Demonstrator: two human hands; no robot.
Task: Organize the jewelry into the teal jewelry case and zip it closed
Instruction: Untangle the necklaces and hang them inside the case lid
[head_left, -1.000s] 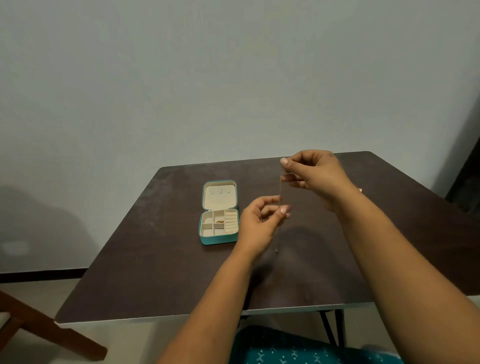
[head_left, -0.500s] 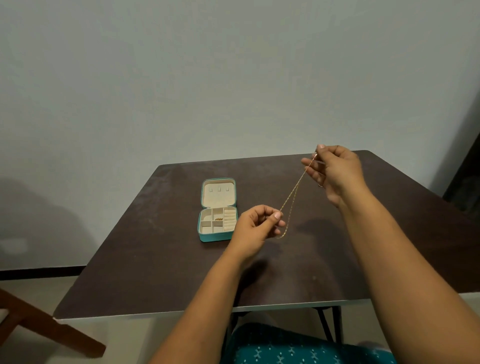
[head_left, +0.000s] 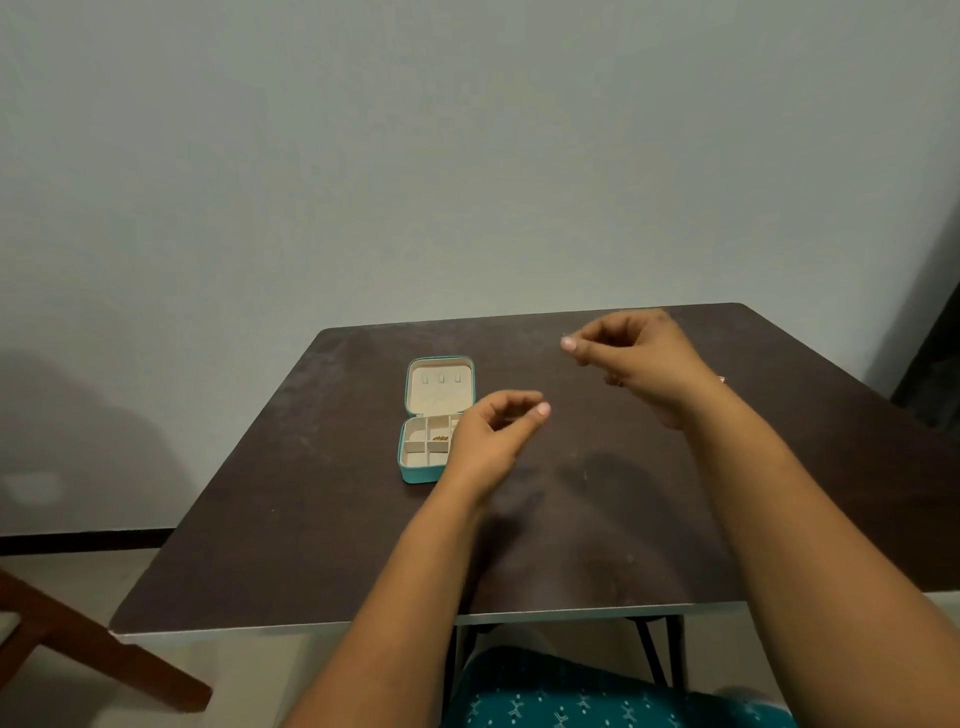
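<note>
The teal jewelry case (head_left: 415, 472) lies open on the dark table (head_left: 311, 519), its cream lid flat behind the divided tray. A small gold piece (head_left: 440, 438) sits in a middle compartment. My left hand (head_left: 493, 439) hovers over the case's right side with thumb and forefinger pinched. My right hand (head_left: 644, 358) is raised farther right and back, also pinched. The thin gold chain held between them a moment ago is too fine and blurred to make out.
A small shiny item (head_left: 721, 379) lies on the table just past my right wrist. A brown wooden furniture leg (head_left: 104, 649) stands on the floor at the left. Teal patterned cloth (head_left: 571, 696) shows below the table's near edge.
My left hand has moved up and left over the case's right edge. My right hand has swung left and lower. The chain, clearly stretched between them before, has blurred out of sight.
</note>
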